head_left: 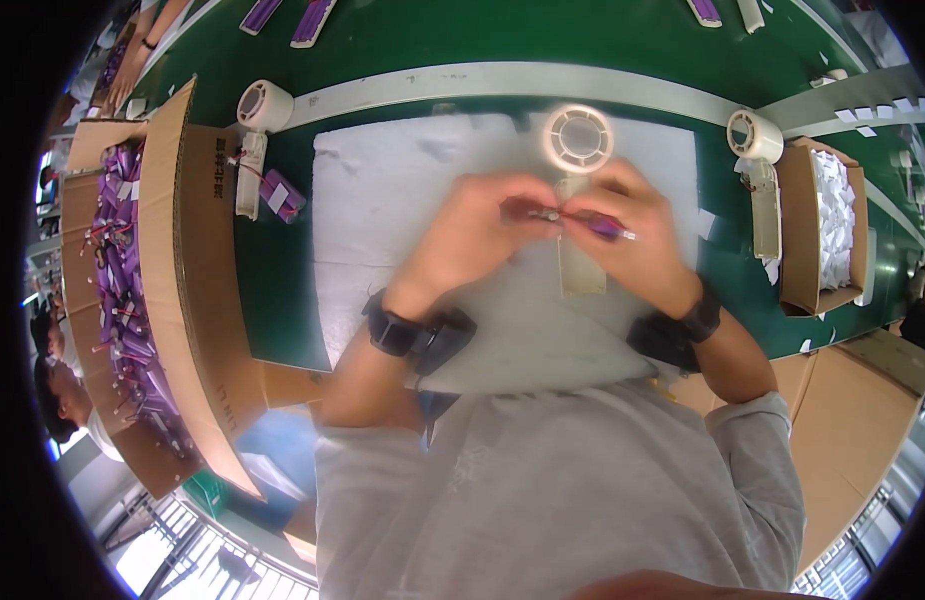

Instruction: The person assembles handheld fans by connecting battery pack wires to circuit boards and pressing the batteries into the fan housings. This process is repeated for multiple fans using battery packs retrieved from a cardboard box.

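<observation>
— Holding what, and where?
— Purple pack (606, 228), smooth film, pinched in the right hand (637, 225). Left hand (487, 222) clamped on its thin red wires (574, 213). Fingertips nearly together, 1 o'clock of centre, above a soft white sheet (382, 190) on the green bench (280, 335).
— Beneath?
— Cream plastic housing (583, 275): spoked ring at 12 o'clock from the hands, flat handle running to 6.
— Sides?
— Corrugated carton (167, 260) of purple packs at 9, smaller carton (798, 225) of white paper slips at 3.
— Unclear?
— Wire ends blurred; fingers cover most of the pack; mid-handle hidden.
</observation>
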`<control>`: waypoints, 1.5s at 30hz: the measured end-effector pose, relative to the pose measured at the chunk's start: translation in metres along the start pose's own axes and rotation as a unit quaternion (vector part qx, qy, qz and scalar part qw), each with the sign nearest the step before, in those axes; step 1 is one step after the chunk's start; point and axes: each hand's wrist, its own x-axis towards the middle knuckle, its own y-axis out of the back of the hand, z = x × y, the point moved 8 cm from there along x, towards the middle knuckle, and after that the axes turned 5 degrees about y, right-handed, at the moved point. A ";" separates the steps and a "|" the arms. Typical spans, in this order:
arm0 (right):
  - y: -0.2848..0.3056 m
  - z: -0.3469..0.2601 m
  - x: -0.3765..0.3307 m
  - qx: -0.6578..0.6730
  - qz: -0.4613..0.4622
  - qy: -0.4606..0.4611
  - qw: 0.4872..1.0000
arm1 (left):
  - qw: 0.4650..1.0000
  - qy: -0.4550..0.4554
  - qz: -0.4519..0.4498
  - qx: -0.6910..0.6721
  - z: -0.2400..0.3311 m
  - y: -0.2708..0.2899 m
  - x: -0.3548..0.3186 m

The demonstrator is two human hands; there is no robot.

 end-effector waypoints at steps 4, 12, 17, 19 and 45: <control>0.003 -0.001 0.002 -0.002 0.000 0.005 1.000 | 1.000 -0.002 0.005 -0.021 0.002 -0.002 0.001; 0.003 -0.002 0.002 -0.010 -0.017 -0.009 1.000 | 0.999 -0.036 -0.019 -0.007 0.006 -0.003 0.000; 0.002 -0.004 0.000 -0.014 -0.033 -0.016 0.999 | 0.998 -0.014 -0.041 -0.054 -0.002 -0.003 -0.002; 0.002 -0.005 0.000 -0.018 -0.030 -0.008 0.999 | 0.998 0.009 -0.054 -0.040 -0.004 -0.003 -0.002; 0.003 -0.004 -0.010 0.028 -0.041 0.041 0.998 | 0.992 -0.120 0.024 -0.023 0.016 -0.007 -0.008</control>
